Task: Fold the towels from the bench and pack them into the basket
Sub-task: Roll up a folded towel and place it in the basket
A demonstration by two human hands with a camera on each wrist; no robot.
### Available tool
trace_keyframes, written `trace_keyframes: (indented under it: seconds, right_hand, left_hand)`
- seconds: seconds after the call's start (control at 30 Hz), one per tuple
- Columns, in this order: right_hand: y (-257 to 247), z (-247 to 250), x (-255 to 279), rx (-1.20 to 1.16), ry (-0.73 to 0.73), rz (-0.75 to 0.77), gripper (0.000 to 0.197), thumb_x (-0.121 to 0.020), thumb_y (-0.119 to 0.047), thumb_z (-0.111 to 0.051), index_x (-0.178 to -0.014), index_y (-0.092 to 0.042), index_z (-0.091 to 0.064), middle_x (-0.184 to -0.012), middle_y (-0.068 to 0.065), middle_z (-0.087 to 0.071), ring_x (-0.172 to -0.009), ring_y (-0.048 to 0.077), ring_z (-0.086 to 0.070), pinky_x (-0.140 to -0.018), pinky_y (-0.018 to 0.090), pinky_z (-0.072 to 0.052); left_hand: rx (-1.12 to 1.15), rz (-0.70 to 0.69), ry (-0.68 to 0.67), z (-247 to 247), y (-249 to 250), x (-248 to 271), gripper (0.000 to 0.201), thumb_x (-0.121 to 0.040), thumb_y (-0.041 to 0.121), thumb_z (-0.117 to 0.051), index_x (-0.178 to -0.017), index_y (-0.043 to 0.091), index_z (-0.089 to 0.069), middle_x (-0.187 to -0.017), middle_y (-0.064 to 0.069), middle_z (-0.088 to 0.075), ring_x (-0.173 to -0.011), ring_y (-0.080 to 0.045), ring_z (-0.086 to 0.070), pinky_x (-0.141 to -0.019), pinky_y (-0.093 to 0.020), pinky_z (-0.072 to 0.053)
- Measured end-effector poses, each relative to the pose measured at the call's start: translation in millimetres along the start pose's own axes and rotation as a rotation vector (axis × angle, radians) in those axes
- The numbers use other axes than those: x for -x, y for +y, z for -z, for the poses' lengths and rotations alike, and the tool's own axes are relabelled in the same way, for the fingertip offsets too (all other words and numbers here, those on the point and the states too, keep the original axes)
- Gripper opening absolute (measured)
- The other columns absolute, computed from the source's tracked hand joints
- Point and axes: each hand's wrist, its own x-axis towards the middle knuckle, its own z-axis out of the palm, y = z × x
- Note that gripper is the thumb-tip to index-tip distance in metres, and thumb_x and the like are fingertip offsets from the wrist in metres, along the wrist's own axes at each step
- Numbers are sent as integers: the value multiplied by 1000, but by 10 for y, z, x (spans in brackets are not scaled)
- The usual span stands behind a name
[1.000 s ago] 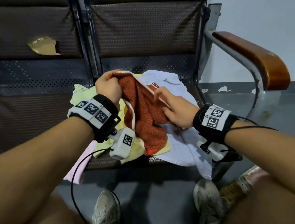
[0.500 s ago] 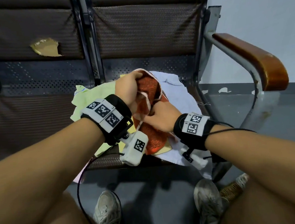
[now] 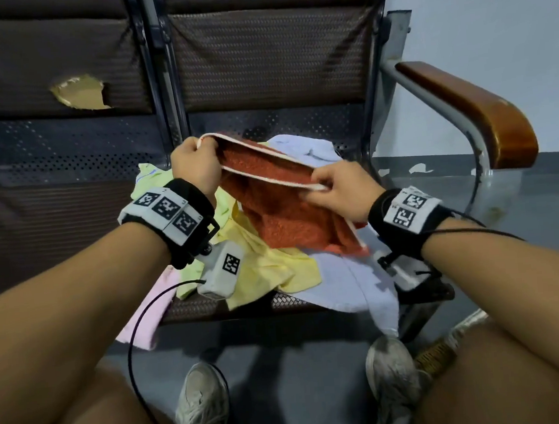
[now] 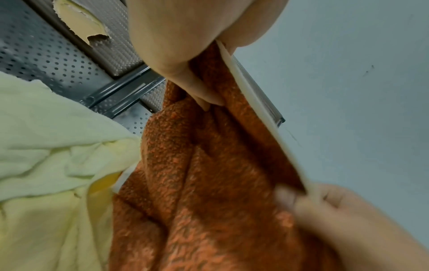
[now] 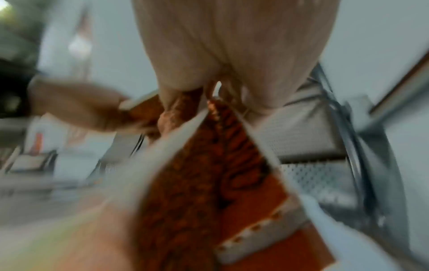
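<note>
Now your left hand (image 3: 196,166) and right hand (image 3: 338,192) each pinch the orange towel (image 3: 281,211) by its white hem, which runs taut between them, slanting down to your right.

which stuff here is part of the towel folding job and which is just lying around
In the job:
orange terry towel with white trim, pinched by left hand and right hand
pale yellow cloth
light blue cloth
pink cloth

Just there:
brown wooden armrest
torn padded backrest
</note>
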Motion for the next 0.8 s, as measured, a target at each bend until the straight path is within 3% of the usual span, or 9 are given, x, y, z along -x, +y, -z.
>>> trace_keyframes:
  seconds: [0.17,0.27,0.33,0.4,0.5,0.6,0.67,0.73,0.8]
  right_hand:
    - [261,-22,133,325,-277,-146,28,-90,-38,-65,-68,-20,-64,-70,3,-62,-75,27,-61,-70,33,-47]
    - [351,46,129,286,-84,-154,37,-93,-39,-60,-62,-19,-57,-64,5,-58,-72,31,-60,-65,36,-44]
    - [379,88,114,211,50,-130,42,-91,-43,-63,-62,-14,-56,-59,3,-54,-65,27,-55,-61,36,-42]
    - [402,91,139,136,54,-97,37,-85,-41,-73,-63,-17,-54,-57,-4,-51,-59,18,-50,-56,28,-37]
    - [429,19,252,130,-119,-61,25,-83,-22,-75,-92,-22,-52,-69,-5,-60,-69,22,-57,-61,29,-40]
    - [521,42,280,184,-156,-169,38,-89,-12,-60,-126,-15,-52,-96,7,-70,-90,29,-64,-82,36,-50]
    - [523,92,251,282,-165,-232,24,-89,-10,-52,-108,-15,-66,-98,10,-70,-97,33,-65,-84,36,-51]
    - [453,144,224,327,-154,-218,19,-87,-6,-48,-80,-18,-61,-88,12,-66,-93,38,-64,-77,35,-50]
    - [372,230,188,274,-66,-224,23,-85,-2,-45,-73,-20,-54,-82,11,-62,-88,38,-64,-75,35,-48]
  left_hand:
    - [-81,19,4,81,-100,-76,28,-82,11,-57,-60,17,-41,-78,-14,-45,-72,-25,-50,-64,-39,-47]
    - [-51,171,2,136,-166,-138,19,-88,15,-56,-69,12,-54,-82,-17,-59,-70,-32,-66,-58,-39,-60]
    - [-65,281,4,163,-193,-130,22,-94,18,-46,-88,3,-61,-80,-22,-69,-59,-35,-71,-45,-34,-56]
    - [-88,328,-21,204,-217,-146,32,-97,15,-34,-88,-5,-58,-63,-18,-70,-48,-26,-70,-39,-26,-51]
    - [-194,260,-36,287,-223,-193,21,-99,12,-39,-84,7,-54,-71,-5,-67,-42,-5,-64,-45,-21,-52]
    - [-188,205,-9,340,-224,-178,19,-97,5,-38,-92,15,-54,-79,-7,-66,-41,-9,-63,-45,-23,-54]
    - [-241,206,-25,351,-226,-153,30,-96,6,-33,-105,16,-59,-68,-7,-67,-40,-15,-62,-40,-21,-50]
    - [-434,112,-58,367,-205,-146,32,-94,13,-34,-90,11,-66,-68,-10,-66,-54,-26,-62,-50,-26,-49]
    - [-637,-63,-41,370,-135,-138,33,-94,20,-34,-73,12,-57,-79,-13,-60,-73,-30,-55,-67,-33,-43]
